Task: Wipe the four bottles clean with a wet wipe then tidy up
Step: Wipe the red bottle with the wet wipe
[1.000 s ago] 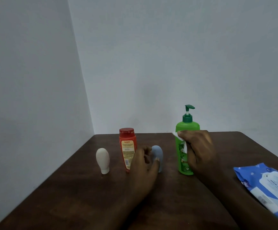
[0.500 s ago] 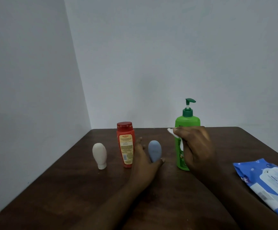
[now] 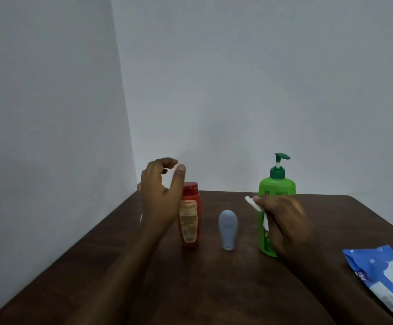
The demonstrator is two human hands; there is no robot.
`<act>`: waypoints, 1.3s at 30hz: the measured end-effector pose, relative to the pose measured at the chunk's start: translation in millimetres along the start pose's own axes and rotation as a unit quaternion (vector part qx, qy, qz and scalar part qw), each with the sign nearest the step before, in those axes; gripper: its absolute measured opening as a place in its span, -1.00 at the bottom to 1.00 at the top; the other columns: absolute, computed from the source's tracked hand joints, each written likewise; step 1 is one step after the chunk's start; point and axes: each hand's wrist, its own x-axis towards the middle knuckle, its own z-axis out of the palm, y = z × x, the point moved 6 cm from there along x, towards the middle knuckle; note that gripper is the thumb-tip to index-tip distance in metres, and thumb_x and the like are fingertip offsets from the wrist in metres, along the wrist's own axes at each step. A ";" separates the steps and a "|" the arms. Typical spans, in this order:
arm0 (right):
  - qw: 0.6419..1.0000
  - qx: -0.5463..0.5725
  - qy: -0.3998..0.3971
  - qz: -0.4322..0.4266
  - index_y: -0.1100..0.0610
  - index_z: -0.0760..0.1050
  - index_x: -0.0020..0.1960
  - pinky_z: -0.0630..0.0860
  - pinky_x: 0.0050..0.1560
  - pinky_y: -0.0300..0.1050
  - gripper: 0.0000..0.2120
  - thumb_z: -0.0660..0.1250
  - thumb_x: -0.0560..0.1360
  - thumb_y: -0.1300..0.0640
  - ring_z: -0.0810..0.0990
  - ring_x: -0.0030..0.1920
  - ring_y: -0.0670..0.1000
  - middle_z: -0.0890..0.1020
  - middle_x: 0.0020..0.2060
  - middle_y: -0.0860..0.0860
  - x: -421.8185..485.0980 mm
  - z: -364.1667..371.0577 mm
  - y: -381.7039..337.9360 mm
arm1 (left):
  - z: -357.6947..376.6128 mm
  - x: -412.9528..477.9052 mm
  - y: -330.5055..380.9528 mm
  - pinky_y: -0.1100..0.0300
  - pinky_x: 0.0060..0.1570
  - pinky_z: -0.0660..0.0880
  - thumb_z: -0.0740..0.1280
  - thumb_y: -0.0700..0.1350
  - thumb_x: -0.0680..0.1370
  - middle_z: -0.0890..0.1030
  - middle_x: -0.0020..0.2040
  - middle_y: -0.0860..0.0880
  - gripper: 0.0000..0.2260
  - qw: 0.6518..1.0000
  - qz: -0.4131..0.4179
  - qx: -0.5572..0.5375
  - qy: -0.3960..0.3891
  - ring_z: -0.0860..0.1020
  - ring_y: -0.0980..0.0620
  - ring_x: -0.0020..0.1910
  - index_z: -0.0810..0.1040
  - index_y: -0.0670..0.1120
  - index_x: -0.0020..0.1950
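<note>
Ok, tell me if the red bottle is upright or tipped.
Upright. The red bottle stands on its base on the table, cap on top; the open left hand hovers beside the cap.

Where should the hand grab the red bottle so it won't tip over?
Round the middle of the red bottle, at its label, coming from its left, where the open left hand hovers. It stands upright, tall and slim, so wrapping the body should hold steadier than pinching the cap. The small blue bottle stands apart on its right.
</note>
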 end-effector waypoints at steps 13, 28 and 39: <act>0.773 0.335 -0.149 0.518 0.12 0.70 -0.04 0.64 -0.10 -0.16 -0.86 0.37 0.60 0.24 0.74 -0.09 0.00 0.77 -0.07 0.05 -10.0 78.5 6.6 | 37.7 2.7 -68.7 0.23 -0.02 0.66 0.48 -0.11 0.58 0.74 0.12 -0.01 -0.74 0.925 -0.212 -0.219 -0.228 0.71 0.09 0.08 0.66 -0.06 0.28; 0.997 -0.038 -0.070 0.004 0.23 0.63 0.23 0.46 0.21 -0.23 -0.69 0.32 0.51 0.36 0.59 0.15 0.02 0.69 0.11 0.09 28.5 88.8 -29.3 | 55.1 -28.7 -67.5 0.08 0.00 0.66 0.47 -0.15 0.50 0.71 0.06 -0.18 -0.62 0.734 -0.393 -0.466 -0.301 0.69 -0.03 -0.06 0.61 -0.28 0.28; 0.980 0.028 -0.198 -0.001 0.21 0.62 0.25 0.65 -0.03 0.04 -0.65 0.20 0.56 0.13 0.61 0.10 0.06 0.59 0.14 0.10 10.3 117.2 -35.9 | 47.5 -17.4 -73.8 0.01 0.04 0.68 0.45 -0.14 0.47 0.71 0.05 -0.19 -0.74 0.706 -0.413 -0.526 -0.232 0.69 -0.08 0.01 0.65 -0.22 0.11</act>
